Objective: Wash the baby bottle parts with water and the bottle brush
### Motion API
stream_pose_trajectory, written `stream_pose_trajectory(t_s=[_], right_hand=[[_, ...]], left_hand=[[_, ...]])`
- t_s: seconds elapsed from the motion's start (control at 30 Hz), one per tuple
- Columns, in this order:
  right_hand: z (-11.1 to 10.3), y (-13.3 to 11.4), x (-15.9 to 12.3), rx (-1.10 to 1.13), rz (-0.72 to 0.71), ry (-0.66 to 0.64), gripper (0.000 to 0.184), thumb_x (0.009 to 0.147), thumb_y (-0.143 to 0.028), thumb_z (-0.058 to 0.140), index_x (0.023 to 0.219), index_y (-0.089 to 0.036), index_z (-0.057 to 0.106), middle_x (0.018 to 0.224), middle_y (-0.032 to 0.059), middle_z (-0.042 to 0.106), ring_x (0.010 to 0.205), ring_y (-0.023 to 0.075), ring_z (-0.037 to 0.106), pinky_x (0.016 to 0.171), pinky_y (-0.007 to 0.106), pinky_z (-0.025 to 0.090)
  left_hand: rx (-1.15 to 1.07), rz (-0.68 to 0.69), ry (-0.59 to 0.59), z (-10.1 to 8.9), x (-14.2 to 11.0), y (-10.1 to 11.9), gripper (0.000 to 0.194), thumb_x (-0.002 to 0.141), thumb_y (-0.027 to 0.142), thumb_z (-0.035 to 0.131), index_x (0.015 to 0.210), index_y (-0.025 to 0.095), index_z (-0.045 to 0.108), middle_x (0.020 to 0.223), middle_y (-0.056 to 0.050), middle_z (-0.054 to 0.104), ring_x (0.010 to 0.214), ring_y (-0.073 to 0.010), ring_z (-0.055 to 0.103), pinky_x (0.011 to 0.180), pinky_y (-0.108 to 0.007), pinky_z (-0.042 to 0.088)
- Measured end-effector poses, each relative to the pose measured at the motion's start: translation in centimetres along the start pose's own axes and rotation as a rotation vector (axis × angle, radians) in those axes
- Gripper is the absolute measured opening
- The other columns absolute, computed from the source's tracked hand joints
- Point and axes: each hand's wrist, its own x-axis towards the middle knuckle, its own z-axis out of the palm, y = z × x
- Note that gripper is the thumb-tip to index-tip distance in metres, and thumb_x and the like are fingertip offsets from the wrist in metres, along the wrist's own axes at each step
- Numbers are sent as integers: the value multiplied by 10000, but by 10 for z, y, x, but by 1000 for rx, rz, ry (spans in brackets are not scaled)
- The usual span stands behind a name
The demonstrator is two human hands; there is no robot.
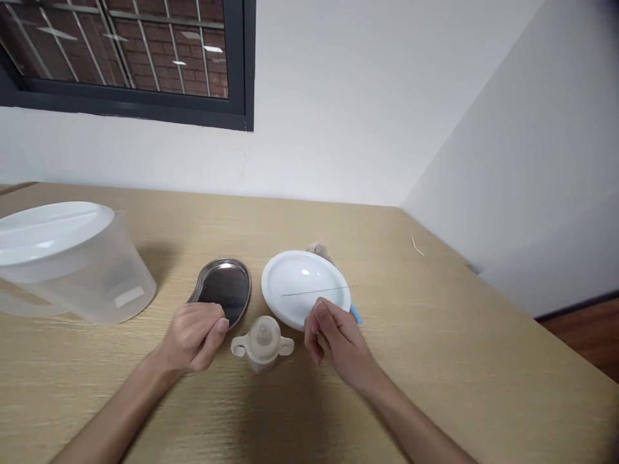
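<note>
My left hand (196,335) is closed in a fist beside the near edge of a kidney-shaped metal dish (227,287), covering part of its rim. Whatever it may hold is hidden. My right hand (336,338) has its thumb and fingers pinched together at the near right rim of a white oval bowl (290,274); I cannot make out anything between them. A thin straight wire (314,292) crosses the bowl and reaches past its right rim. Between my hands stands a baby bottle (264,338) with two side handles and a teat on top.
At the left stands a large translucent pitcher (97,277) with a white lid. Behind the bowl a greyish item (319,250) partly shows, and a blue strip (356,314) sticks out at its right. A thin pale strip (416,245) lies near the table's right edge.
</note>
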Motion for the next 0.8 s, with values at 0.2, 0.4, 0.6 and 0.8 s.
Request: stream_pose_trajectory(t_s=[0.2,0.4,0.6,0.8], right_hand=[[-1,8,-2,-150,-119,19,542,992,-539,383,571,-200,406,464,-21,454,423,82,370,427,231,258],[0,6,-2,-214,-212,52,397,1011,-434,410,722,-187,525,653,4,523,628,120,487,581,251,374],[4,10,-2,-205,-269,109,157,958,-337,552,863,-212,543,738,-3,524,667,122,488,585,244,386],[3,13,4,-192,-372,280,103,832,-226,717,805,-227,617,825,22,613,784,152,586,673,274,490]], left_hand=[[41,-1,32,3,0,-1,307,866,3,450,660,216,369,523,56,349,464,-115,299,494,-308,205],[123,10,78,4,1,0,347,849,-1,543,626,209,379,505,77,335,443,-93,280,477,-308,194],[172,1,88,4,1,0,374,839,26,613,609,205,378,494,84,343,433,-80,300,468,-310,195],[173,-155,215,2,2,4,201,825,103,672,754,184,502,579,67,451,487,-76,432,468,-233,331]])
